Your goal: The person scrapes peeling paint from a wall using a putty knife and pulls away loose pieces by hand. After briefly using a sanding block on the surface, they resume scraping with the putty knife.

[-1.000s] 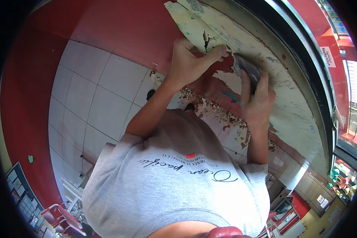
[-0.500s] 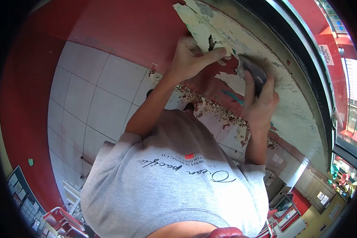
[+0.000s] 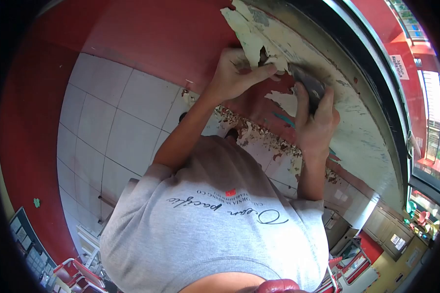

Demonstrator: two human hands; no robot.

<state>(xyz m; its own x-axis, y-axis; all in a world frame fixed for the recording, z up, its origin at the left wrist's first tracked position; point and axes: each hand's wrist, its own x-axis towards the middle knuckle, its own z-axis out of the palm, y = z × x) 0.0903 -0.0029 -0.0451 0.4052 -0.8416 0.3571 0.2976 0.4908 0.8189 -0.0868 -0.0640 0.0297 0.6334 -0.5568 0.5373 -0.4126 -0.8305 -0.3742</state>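
Observation:
My left hand pinches the loose edge of a peeling paint sheet, which curls away from the wall ledge. A dark gap shows between the sheet and the surface by my thumb. In my right hand is a flat, dark grey scraper, fingers wrapped round it. Its front edge lies against the pale surface, just right of the left hand's fingertips. Below it, red wall shows around a leftover cream paint patch.
A black window frame curves along the right. Paint chips litter the tiled floor along the wall base. Red chairs stand at lower left, a wooden cabinet at lower right.
The scraper and my right hand have shifted slightly left, closer to the left hand. My left hand keeps its pinch on the paint sheet. The view has shifted a little.

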